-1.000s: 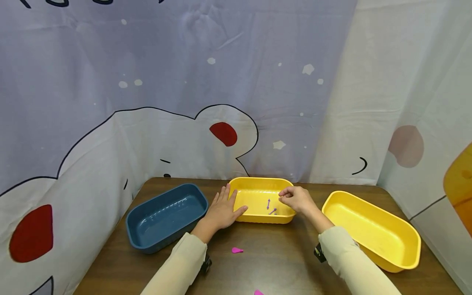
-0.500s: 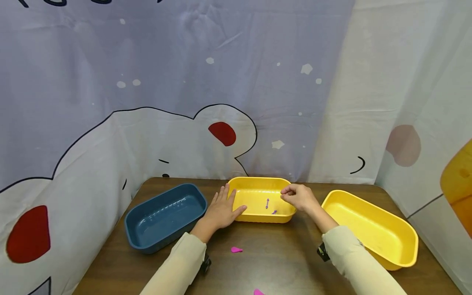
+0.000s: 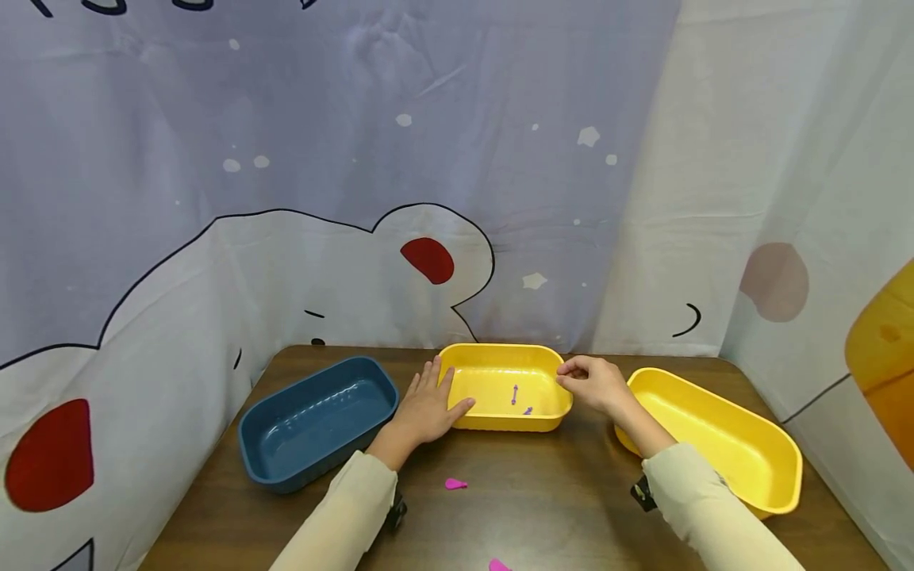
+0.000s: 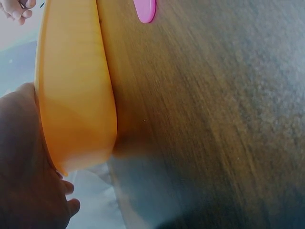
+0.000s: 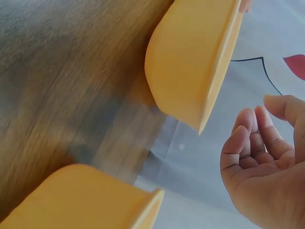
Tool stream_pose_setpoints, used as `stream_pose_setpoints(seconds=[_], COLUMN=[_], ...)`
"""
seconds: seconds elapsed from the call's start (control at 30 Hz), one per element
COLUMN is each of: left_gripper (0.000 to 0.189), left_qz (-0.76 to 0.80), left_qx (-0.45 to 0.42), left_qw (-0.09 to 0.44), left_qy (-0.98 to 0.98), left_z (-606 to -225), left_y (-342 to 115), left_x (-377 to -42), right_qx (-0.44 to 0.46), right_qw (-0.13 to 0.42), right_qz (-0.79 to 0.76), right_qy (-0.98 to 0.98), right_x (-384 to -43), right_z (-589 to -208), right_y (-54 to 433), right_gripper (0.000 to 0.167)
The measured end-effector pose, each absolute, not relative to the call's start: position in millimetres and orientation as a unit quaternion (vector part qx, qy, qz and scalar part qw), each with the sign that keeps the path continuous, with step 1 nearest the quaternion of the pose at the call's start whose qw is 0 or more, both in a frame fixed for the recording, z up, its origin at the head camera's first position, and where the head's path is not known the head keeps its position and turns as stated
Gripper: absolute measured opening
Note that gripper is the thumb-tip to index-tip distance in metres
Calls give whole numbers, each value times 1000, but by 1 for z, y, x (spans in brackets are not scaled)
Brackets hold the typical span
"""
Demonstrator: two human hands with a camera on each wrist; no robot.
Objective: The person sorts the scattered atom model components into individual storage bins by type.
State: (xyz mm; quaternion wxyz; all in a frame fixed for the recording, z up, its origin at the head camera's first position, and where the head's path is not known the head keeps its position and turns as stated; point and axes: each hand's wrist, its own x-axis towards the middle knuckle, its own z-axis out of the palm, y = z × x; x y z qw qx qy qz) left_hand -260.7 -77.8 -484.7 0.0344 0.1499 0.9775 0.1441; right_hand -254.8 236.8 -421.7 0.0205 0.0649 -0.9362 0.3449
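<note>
My left hand (image 3: 424,408) lies with spread, straight fingers along the left end of the middle yellow tray (image 3: 500,425), thumb over its near rim. In the left wrist view the hand touches the tray's rim. Inside that tray lie small purple pieces: a thin one with knobbed ends (image 3: 514,394) and a shorter-looking one (image 3: 528,411). My right hand (image 3: 596,386) hovers by the tray's right end, fingers loosely curled. Nothing shows between thumb and fingers of the right hand (image 5: 267,162) in the right wrist view.
Left of the middle tray stands a dark blue tray (image 3: 314,420). A second yellow tray (image 3: 721,444) sits at the right, under my right forearm. On the wooden table (image 3: 557,492) lie a pink teardrop-shaped piece (image 3: 455,484) and another pink piece (image 3: 498,565) at the front edge of view.
My right hand has drawn away to the right, from over the middle tray to beyond its right end. One purple piece in the tray looks shorter than before. The left hand stays put.
</note>
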Motion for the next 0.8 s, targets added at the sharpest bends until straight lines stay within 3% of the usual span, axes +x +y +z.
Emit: stream_pose_setpoints(seconds=[0.57, 0.8], left_gripper=[87, 87], left_qz=[148, 153], left_qx=[146, 147], left_qw=[33, 38], left_qy=[978, 976], left_z=[-487, -482], left_y=[-78, -77], left_x=[-261, -259], right_qx=[61, 70], right_qw=[29, 66], right_qz=[345, 329], right_qy=[-936, -939], right_x=[-225, -209], right_z=[-412, -412], right_y=[275, 290], right_gripper=[25, 22])
